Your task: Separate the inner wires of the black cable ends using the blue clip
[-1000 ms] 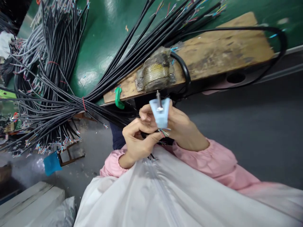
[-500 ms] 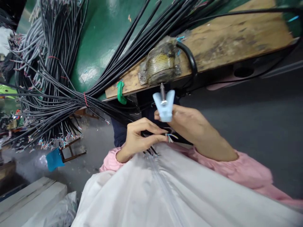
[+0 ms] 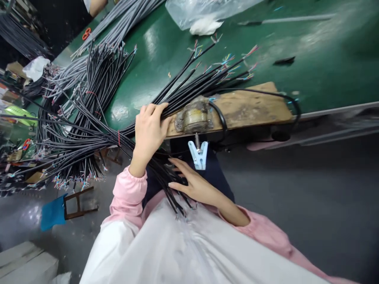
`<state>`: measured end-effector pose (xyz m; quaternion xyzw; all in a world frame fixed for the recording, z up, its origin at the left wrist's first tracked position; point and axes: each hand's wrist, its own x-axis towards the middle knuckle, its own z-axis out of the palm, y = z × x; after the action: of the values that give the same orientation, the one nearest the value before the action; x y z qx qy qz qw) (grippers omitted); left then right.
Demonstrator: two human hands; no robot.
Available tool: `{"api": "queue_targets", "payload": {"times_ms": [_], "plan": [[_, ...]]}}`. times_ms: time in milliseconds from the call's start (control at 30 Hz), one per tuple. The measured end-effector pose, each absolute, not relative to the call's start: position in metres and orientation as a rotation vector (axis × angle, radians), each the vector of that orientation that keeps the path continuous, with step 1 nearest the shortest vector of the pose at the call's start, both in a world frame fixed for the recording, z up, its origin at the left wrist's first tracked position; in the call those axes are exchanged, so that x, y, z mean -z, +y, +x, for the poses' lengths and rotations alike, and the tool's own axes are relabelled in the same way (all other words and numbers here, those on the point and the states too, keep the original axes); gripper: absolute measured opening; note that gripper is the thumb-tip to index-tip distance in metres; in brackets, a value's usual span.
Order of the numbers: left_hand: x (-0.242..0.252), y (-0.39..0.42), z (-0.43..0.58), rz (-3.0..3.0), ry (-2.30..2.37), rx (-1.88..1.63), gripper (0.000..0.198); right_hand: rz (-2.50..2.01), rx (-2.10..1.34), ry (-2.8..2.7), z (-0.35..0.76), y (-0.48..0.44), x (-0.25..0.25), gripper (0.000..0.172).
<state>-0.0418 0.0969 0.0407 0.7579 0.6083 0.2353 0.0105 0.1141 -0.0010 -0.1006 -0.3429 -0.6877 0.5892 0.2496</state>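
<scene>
My left hand (image 3: 150, 128) is closed over a bundle of black cables (image 3: 189, 85) at the bench edge. The coloured wire ends of these cables lie on the green bench top. Below, my right hand (image 3: 195, 184) is open, its thumb and fingers apart beside other black cables (image 3: 166, 181) that hang down to my lap. Their stripped ends rest on my white apron (image 3: 189, 248). A light-blue clip (image 3: 198, 155) sits on the shaft of a tape-wrapped motor (image 3: 196, 116), just above my right hand.
The motor is on a wooden board (image 3: 248, 104) along the edge of the green bench (image 3: 319, 71). More tied black cables (image 3: 97, 85) and grey cables (image 3: 124, 19) lie left. A blue stool (image 3: 53, 212) stands on the floor. Another person's arm (image 3: 97, 6) shows at the top.
My left hand has left the cable end it pinched and moved up to the bundle on the bench. My right hand has come down from the clip to the lap cables. The view has shifted.
</scene>
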Motion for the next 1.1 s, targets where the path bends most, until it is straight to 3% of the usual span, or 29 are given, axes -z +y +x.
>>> {"api": "queue_targets", "payload": {"times_ms": [200,433,767,867,1000,1100], "plan": [[-0.031,0.110,-0.029,2.463,1.895,-0.600,0.015,-0.879,-1.605,-1.965,0.106,-0.006,0.101,0.070],[-0.019,0.115,-0.037,2.410,1.930,-0.820,0.021,-0.812,-1.605,-1.966,0.102,-0.012,0.096,0.066],[-0.023,0.119,-0.032,2.384,2.053,-0.511,0.020,-0.789,-1.703,-1.964,0.100,-0.020,0.085,0.069],[-0.025,0.129,-0.036,2.306,2.023,-0.721,0.024,-0.797,-1.725,-1.957,0.100,-0.023,0.083,0.069],[-0.040,0.142,-0.047,2.148,1.827,-1.371,0.024,-0.784,-1.730,-1.934,0.095,-0.027,0.081,0.066],[-0.049,0.138,-0.049,2.197,1.661,-1.413,0.031,-0.751,-1.738,-1.922,0.090,-0.031,0.082,0.063]]}}
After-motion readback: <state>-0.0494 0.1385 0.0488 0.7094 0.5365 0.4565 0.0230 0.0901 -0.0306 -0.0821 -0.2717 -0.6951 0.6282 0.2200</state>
